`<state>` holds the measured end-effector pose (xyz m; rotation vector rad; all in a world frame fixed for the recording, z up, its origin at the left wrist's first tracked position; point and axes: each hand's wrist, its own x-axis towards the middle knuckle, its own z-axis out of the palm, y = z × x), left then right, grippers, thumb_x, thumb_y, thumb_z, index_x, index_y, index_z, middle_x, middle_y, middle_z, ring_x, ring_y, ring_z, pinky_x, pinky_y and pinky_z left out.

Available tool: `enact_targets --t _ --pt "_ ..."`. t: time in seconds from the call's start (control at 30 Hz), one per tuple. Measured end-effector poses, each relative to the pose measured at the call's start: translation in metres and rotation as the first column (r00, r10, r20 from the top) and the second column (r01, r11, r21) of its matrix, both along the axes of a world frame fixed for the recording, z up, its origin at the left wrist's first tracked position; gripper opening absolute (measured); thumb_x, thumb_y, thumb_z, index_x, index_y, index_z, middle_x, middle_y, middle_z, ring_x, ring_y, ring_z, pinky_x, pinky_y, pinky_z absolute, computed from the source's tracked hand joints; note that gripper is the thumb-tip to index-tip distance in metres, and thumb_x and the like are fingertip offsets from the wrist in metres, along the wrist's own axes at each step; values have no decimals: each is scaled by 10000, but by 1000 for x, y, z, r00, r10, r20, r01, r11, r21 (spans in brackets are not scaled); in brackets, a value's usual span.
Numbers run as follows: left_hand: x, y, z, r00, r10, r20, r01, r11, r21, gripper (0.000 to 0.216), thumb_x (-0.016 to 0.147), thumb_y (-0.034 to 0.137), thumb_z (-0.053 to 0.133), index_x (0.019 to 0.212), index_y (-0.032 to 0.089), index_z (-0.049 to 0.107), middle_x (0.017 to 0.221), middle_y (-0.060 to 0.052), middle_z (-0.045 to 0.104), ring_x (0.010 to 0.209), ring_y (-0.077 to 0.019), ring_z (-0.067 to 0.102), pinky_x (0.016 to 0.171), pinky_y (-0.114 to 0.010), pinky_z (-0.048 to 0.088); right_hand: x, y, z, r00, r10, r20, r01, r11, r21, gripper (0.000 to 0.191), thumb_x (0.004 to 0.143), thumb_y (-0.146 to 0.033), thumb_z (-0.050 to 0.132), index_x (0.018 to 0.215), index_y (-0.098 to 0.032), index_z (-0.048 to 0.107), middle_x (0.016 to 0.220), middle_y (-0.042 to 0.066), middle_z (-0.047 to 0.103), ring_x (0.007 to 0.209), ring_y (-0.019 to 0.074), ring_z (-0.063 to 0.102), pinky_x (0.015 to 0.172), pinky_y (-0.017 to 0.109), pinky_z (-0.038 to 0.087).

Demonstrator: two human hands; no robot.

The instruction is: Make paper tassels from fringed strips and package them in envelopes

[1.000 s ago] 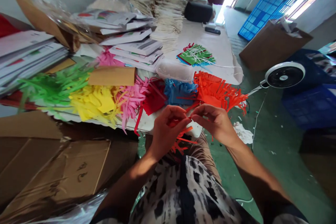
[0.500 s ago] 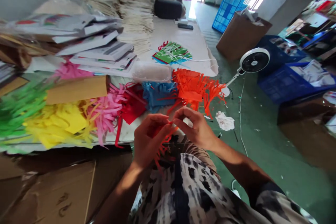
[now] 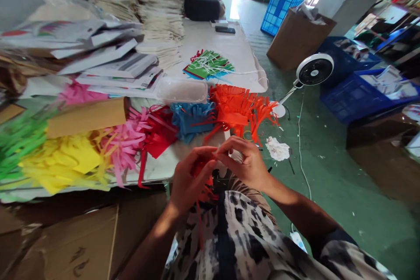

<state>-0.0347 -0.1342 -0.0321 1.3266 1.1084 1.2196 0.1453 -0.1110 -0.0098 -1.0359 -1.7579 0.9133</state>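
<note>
My left hand is curled around a piece of red-orange fringed material, whose strips hang below the fingers over my lap. Fingertip to fingertip with it, my right hand pinches at the upper edge of the same piece; what exactly lies between its fingertips is too small to make out. Just beyond the hands on the table lie an orange fringed pile, a blue fringed pile and a red fringed pile.
Pink, yellow and green fringed piles line the table's left. Behind are a clear plastic tray, stacked white packets and green pieces with white strings. A fan stands right of the table.
The view has shifted slightly, moving the table things a little left. Both hands stay together on the red-orange piece, and its hanging strips have shifted.
</note>
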Motion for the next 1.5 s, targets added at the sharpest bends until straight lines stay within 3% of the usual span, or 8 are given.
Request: enact_targets --t 0.3,0.47,0.67,0.77,0.87,0.93,1.17,1.5 --pt "-5 -11 -15 955 -200 -218 195 980 -44 309 1071 405 514 872 197 627 691 29 574 607 -102 497 563 -215 381 23 -5 -2 968 -194 -161 168 972 -164 231 985 -440 668 880 -234 666 827 1 650 757 148 592 701 281 484" --pt "8 -13 -19 971 -219 -95 204 968 -146 345 1079 473 473 891 208 587 603 60 488 519 -101 427 511 -222 338 23 -11 -12 980 -36 -197 -38 933 -357 272 955 -465 725 1121 -251 742 939 19 728 792 147 653 698 265 521" --pt "20 -4 -24 943 -298 -147 281 951 -128 404 1087 444 432 821 183 588 657 41 530 579 -104 449 565 -237 348 55 15 -8 932 -224 -286 109 924 -368 271 970 -434 705 828 -212 768 891 55 774 574 110 628 529 244 512" --pt "9 5 -33 908 -298 -293 287 954 -82 356 1083 379 454 847 183 636 732 19 622 657 -124 540 638 -248 404 89 43 13 840 -439 -318 420 898 -130 156 954 -350 735 898 -220 799 999 98 794 660 143 713 647 297 592" --pt "-15 26 -40 826 -113 -552 199 975 98 253 1037 318 560 863 197 696 811 -15 694 761 -163 624 708 -274 453 115 60 32 736 -594 -325 677 630 380 172 977 -310 699 1011 -204 830 993 139 801 752 207 766 718 373 614" --pt "-33 47 -41 714 97 -694 155 944 291 217 1016 295 600 873 204 737 870 -51 727 862 -204 649 785 -314 484 125 61 34 740 -650 -173 584 492 646 207 981 -258 678 1121 -213 824 1030 144 810 890 249 790 808 407 620" --pt "-62 113 -41 323 343 -882 343 826 447 200 956 110 631 1038 204 787 1117 -128 764 1104 -301 646 900 -458 486 127 55 -17 517 -442 733 111 884 454 401 966 -225 573 1347 -211 697 1418 133 694 1146 311 750 908 450 632" --pt "-64 120 -36 315 381 -869 324 818 475 227 1008 137 574 954 188 788 986 -106 790 996 -273 676 889 -443 444 59 62 -13 656 -305 691 -2 914 406 305 992 -238 548 1216 -232 755 1353 94 735 1189 296 728 963 477 612"
